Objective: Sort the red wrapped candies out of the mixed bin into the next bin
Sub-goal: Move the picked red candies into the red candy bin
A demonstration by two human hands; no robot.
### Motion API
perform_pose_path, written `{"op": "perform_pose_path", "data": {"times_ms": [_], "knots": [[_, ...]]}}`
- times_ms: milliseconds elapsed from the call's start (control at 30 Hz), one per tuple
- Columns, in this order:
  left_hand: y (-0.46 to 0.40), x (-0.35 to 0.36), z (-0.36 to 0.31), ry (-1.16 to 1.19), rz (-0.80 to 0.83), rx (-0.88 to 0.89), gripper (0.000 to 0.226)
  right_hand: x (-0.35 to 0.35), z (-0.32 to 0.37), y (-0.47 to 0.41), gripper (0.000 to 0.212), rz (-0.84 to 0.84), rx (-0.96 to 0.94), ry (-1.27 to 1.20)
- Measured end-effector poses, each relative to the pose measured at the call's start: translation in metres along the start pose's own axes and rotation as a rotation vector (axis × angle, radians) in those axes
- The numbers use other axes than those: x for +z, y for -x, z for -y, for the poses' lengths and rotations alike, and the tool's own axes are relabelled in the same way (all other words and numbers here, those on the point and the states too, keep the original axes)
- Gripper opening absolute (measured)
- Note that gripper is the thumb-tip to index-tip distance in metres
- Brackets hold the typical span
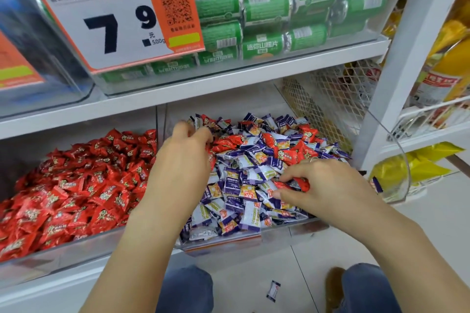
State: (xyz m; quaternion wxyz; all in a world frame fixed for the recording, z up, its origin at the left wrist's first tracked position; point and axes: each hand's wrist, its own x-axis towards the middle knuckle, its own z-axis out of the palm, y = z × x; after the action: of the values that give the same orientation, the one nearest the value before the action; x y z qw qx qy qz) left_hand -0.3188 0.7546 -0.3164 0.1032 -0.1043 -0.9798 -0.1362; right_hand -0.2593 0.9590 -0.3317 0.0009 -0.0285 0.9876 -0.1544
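A stray wrapped candy (273, 291) lies on the floor between the person's knees. Above it, the mixed bin (229, 242) holds purple-and-white and red candies; the next bin (63, 256), to its left, holds only red ones. The right hand (323, 183) pinches a red candy (292, 184), its long axis roughly level, left to right. The left hand (183, 157) reaches over the mix with curled fingers; its grip cannot be told.
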Motion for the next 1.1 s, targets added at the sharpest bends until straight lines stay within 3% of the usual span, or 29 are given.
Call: {"op": "perform_pose_path", "data": {"times_ms": [100,233,300,367,467,600,733,833,933,1033,1100], "knots": [[-0.002,0.015,0.001,-0.106,0.198,0.014,0.038,0.002,-0.008,0.0,0.022,-0.061,-0.008,-0.1],[0.003,0.023,-0.002,-0.117,0.33,0.063,0.048,-0.005,-0.028,-0.001,0.012,-0.323,0.062,-0.365],[0.004,0.024,-0.001,-0.207,0.377,0.089,0.056,-0.012,-0.038,-0.003,0.022,-0.42,0.135,-0.45],[0.002,0.022,-0.002,-0.163,0.334,0.084,0.047,-0.017,-0.046,-0.005,0.038,-0.46,0.21,-0.518],[0.002,0.021,-0.003,-0.079,0.249,0.088,0.03,-0.017,-0.049,-0.013,0.041,-0.412,0.284,-0.56],[-0.001,0.017,0.0,0.096,0.123,0.038,0.03,-0.009,-0.042,-0.03,0.012,-0.335,0.272,-0.611],[-0.01,0.002,0.0,0.251,-0.005,-0.006,0.028,0.007,-0.04,-0.049,0.034,-0.104,0.208,-0.261],[-0.013,0.005,0.002,0.298,-0.01,-0.043,0.021,0.017,-0.043,-0.052,0.035,0.064,0.169,-0.268],[-0.018,0.013,-0.004,0.247,-0.014,-0.077,0.006,0.016,-0.045,-0.052,0.046,0.111,0.118,-0.323],[-0.028,0.019,-0.013,0.178,0.011,-0.047,0.012,0.015,-0.04,-0.052,0.05,0.109,0.049,-0.305],[-0.036,0.025,-0.015,0.131,0.109,0.021,0.033,0.015,-0.039,-0.053,0.047,0.107,0.053,-0.321]]}}
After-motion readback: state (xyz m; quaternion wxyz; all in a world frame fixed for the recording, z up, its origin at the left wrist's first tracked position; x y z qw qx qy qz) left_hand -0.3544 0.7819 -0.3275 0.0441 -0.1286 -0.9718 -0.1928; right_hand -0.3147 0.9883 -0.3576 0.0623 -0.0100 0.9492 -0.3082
